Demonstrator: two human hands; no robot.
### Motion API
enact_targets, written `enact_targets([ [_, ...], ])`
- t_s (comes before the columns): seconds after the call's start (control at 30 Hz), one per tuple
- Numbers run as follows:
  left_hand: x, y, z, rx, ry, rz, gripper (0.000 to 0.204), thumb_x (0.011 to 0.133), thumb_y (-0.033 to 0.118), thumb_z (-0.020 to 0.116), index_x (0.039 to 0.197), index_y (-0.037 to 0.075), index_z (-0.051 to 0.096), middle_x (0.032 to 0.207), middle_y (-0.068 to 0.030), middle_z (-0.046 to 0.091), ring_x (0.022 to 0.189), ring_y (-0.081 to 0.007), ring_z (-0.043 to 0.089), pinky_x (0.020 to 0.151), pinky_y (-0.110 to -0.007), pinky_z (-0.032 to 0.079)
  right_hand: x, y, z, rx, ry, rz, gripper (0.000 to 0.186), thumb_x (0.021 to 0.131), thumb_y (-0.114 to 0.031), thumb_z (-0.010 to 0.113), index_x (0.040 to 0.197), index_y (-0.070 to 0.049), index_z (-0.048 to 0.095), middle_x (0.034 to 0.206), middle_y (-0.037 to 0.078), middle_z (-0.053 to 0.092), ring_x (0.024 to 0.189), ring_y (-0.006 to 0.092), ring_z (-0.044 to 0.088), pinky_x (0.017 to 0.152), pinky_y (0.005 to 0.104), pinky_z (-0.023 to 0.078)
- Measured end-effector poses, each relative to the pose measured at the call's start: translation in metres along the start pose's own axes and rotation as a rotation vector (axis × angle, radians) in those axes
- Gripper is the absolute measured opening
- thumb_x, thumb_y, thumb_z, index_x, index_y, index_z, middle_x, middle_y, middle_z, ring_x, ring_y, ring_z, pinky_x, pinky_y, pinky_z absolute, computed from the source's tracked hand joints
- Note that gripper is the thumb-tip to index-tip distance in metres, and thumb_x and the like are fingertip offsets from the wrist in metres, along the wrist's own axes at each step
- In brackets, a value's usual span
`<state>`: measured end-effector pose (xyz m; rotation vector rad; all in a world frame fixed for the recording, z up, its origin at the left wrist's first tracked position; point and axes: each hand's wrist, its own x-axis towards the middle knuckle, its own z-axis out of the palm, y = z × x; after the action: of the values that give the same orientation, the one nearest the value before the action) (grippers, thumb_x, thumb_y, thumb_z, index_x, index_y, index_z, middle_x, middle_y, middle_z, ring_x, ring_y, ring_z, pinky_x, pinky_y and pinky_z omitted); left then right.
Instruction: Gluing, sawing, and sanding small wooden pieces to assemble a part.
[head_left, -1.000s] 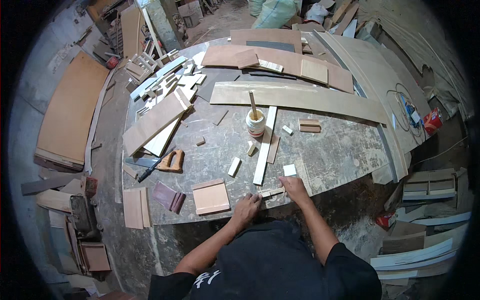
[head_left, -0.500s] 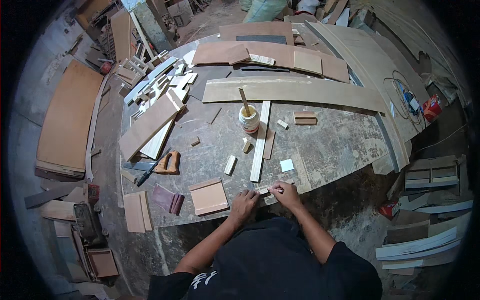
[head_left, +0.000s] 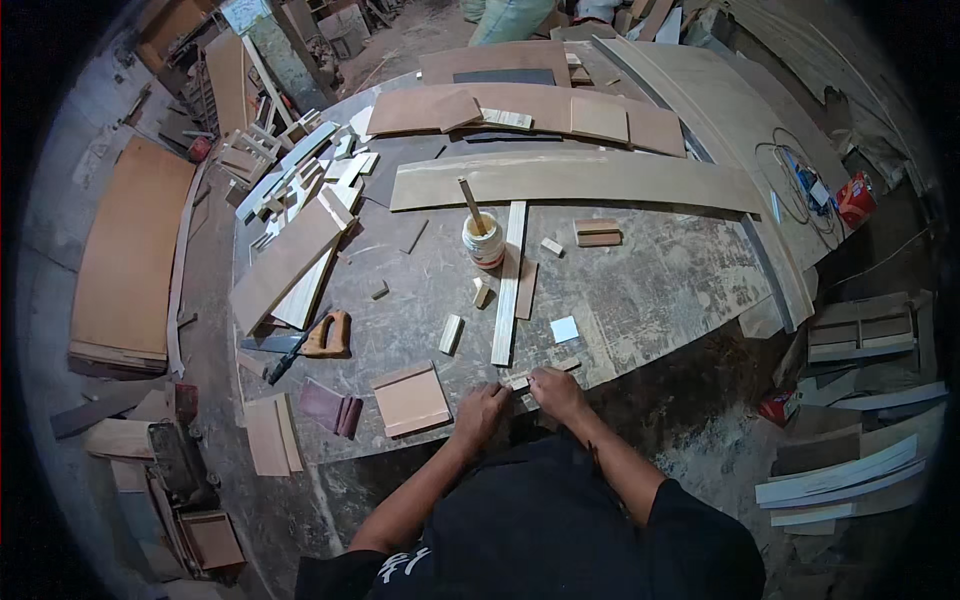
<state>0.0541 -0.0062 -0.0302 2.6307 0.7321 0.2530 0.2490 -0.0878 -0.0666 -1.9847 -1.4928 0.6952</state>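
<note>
At the table's near edge, my left hand [head_left: 482, 412] has its fingers closed on the left end of a narrow wooden strip [head_left: 519, 383]. Just right of it, my right hand [head_left: 558, 392] is curled into a fist over the strip; whatever is in its fingers is hidden. The strip's far end sticks out past the right hand. A small pale square [head_left: 564, 329] lies beyond that hand. A long light batten [head_left: 508, 300] points toward the gap between my hands, near a wooden block [head_left: 451, 334] and a grooved panel [head_left: 412, 399].
An open jar [head_left: 483, 243] with a stick in it stands mid-table beside the batten. A handsaw [head_left: 326, 335] lies at left, near stacked boards [head_left: 290, 262]. Long curved panels [head_left: 570, 183] cross the far side. Coiled cable [head_left: 800, 185] sits at far right.
My right hand has slid left along the strip, closer to my left hand, and turned more knuckles-up. My left hand stays almost in place. The whole view has shifted slightly.
</note>
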Motion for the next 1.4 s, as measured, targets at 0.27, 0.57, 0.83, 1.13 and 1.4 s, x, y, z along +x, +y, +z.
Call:
enact_targets([
  [0.27,0.0,-0.004,0.001,-0.064,0.007,-0.033,0.027,0.086,0.016,0.062,0.111,0.009,0.068,0.098,-0.0102,0.067,0.09,-0.031,0.066,0.075,-0.045,0.052,-0.011,-0.012,-0.005,-0.079,-0.068,-0.056,0.017,0.089,-0.017,0.063,0.09,-0.001,0.06,0.082,0.021,0.065,0.081,0.0448,0.065,0.069,0.0538,0.052],
  [0.57,0.002,0.001,-0.002,-0.067,0.037,-0.021,0.026,0.085,0.016,0.062,0.109,0.008,0.068,0.096,-0.0115,0.067,0.087,-0.0324,0.067,0.074,-0.045,0.053,-0.001,-0.009,-0.001,-0.096,-0.046,-0.034,0.016,0.093,-0.016,0.055,0.093,-0.001,0.06,0.085,0.023,0.065,0.084,0.0441,0.065,0.071,0.055,0.051],
  [0.83,-0.001,-0.005,0.002,-0.067,0.036,-0.03,0.025,0.084,0.015,0.06,0.107,0.009,0.068,0.095,-0.0114,0.067,0.087,-0.0321,0.067,0.074,-0.045,0.054,-0.01,-0.021,-0.012,-0.099,-0.092,-0.035,0.016,0.094,-0.016,0.055,0.091,-0.001,0.06,0.083,0.022,0.065,0.081,0.0442,0.065,0.071,0.0551,0.051],
  [1.13,0.001,-0.002,-0.001,-0.034,0.03,-0.039,0.023,0.084,0.017,0.063,0.105,0.009,0.067,0.092,-0.01,0.066,0.087,-0.0313,0.066,0.072,-0.043,0.055,-0.006,-0.021,-0.004,-0.153,-0.063,0.007,0.018,0.096,-0.018,0.053,0.095,-0.001,0.062,0.085,0.022,0.066,0.082,0.0437,0.066,0.07,0.0562,0.052],
  [1.4,0.0,-0.004,0.0,-0.083,0.02,-0.061,0.025,0.085,0.017,0.062,0.108,0.01,0.07,0.091,-0.0128,0.066,0.086,-0.0349,0.065,0.072,-0.047,0.052,-0.026,-0.023,-0.01,-0.16,-0.115,-0.019,0.018,0.094,-0.02,0.057,0.093,-0.002,0.059,0.084,0.021,0.065,0.082,0.0444,0.065,0.07,0.0551,0.051],
])
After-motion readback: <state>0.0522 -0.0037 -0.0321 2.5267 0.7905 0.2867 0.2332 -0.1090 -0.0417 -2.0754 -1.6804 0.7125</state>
